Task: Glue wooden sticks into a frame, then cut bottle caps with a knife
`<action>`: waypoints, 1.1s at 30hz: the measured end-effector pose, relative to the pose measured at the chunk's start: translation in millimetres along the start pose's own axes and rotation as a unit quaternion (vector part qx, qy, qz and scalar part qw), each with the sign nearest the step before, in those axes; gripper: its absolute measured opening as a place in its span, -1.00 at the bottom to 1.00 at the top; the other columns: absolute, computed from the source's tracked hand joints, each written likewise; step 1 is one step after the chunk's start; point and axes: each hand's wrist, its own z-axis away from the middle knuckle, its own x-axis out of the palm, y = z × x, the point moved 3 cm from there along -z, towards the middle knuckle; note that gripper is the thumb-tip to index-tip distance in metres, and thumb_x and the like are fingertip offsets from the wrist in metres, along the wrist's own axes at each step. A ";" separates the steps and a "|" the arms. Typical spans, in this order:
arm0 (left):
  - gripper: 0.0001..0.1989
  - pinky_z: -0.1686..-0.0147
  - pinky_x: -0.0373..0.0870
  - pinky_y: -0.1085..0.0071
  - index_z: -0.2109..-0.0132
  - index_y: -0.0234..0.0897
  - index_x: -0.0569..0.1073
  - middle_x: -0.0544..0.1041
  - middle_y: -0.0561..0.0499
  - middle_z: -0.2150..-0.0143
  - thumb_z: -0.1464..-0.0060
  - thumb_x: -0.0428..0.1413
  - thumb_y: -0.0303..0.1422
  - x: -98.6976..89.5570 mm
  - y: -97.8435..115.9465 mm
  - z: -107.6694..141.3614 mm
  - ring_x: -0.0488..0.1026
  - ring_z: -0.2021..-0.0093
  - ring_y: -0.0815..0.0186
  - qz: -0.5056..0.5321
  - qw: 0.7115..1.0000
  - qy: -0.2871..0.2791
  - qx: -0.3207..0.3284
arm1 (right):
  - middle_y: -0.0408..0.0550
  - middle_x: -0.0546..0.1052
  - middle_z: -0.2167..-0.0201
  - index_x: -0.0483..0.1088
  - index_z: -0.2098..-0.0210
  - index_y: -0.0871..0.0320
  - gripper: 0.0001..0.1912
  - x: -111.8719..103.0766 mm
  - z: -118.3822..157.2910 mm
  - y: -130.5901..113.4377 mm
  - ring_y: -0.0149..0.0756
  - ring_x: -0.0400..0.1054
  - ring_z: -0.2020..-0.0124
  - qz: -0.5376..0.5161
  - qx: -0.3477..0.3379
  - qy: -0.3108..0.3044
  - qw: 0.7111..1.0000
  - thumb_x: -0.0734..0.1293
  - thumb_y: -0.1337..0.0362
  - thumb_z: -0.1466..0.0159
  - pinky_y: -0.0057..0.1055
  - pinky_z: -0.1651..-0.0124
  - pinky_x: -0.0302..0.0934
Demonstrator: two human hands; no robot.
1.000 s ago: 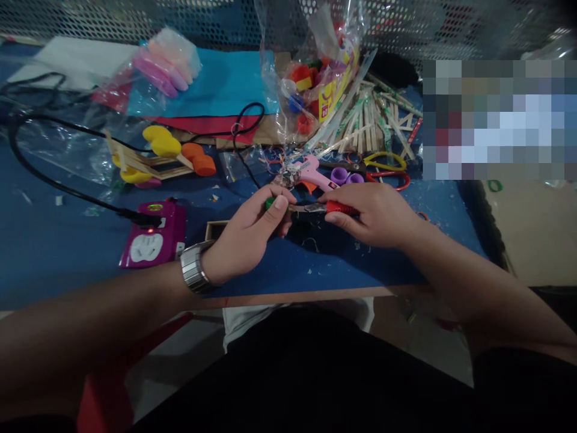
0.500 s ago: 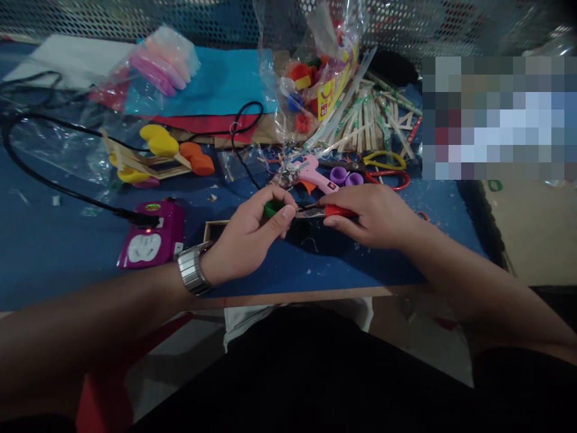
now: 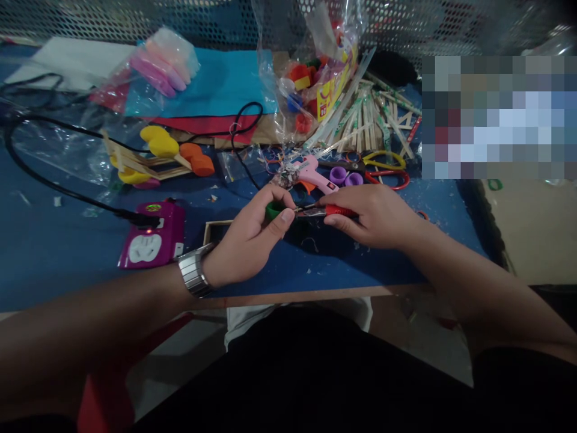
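Observation:
My left hand (image 3: 247,237), with a metal watch (image 3: 193,272) at the wrist, pinches a green cap-like round piece (image 3: 273,210) between thumb and fingers. My right hand (image 3: 376,216) is closed round the red handle of a tool with a narrow metal end (image 3: 314,211); its exact kind is unclear. The tool's tip points left and meets the left fingertips at the edge of the green piece. What it touches there is mostly hidden by my thumb. Just beyond the hands lie a pink glue gun (image 3: 313,173) and two purple caps (image 3: 345,177).
Left stands a purple power socket (image 3: 151,234) with a black cord; a small wooden frame (image 3: 216,231) is partly behind my left hand. Farther back are a stick model with yellow and orange discs (image 3: 157,153), scissors (image 3: 385,171), wooden sticks (image 3: 367,117) and a bag of caps (image 3: 306,90).
Both hands keep nearly the same pose and grip. The green piece shows slightly more between my left fingers.

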 end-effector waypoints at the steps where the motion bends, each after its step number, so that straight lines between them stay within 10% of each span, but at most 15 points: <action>1: -0.71 0.30 0.28 0.27 0.00 -0.18 0.38 0.40 0.04 0.36 -0.51 0.03 -0.04 -0.7 0.5 -0.1 0.33 0.35 0.29 -0.014 1.000 0.001 0.009 | 0.04 0.74 -0.04 0.60 -0.13 0.11 -0.40 0.2 0.0 0.2 -0.03 0.63 0.00 0.001 0.002 -0.002 1.000 0.16 -0.19 -0.57 -0.24 0.09 0.29; 21: -0.75 0.18 0.35 0.29 0.01 -0.19 0.39 0.44 -0.06 0.17 -0.53 0.00 -0.12 0.2 2.0 0.1 0.41 0.11 0.20 -0.062 0.998 0.002 0.030 | 0.04 0.74 0.11 0.62 -0.11 0.12 -0.37 1.7 -0.4 0.5 -0.10 0.58 0.15 -0.012 0.012 -0.030 0.999 0.12 -0.19 -0.57 -0.29 0.19 0.18; 33: -0.72 0.29 0.32 0.32 0.00 -0.18 0.39 0.38 0.02 0.27 -0.51 0.03 -0.07 -0.4 -4.0 0.0 0.32 0.33 0.30 -0.003 1.000 -0.004 0.005 | 0.06 0.74 0.04 0.62 -0.13 0.11 -0.36 0.0 -0.8 0.8 -0.05 0.61 0.08 -0.008 -0.002 -0.026 1.000 0.13 -0.20 -0.57 -0.27 0.15 0.23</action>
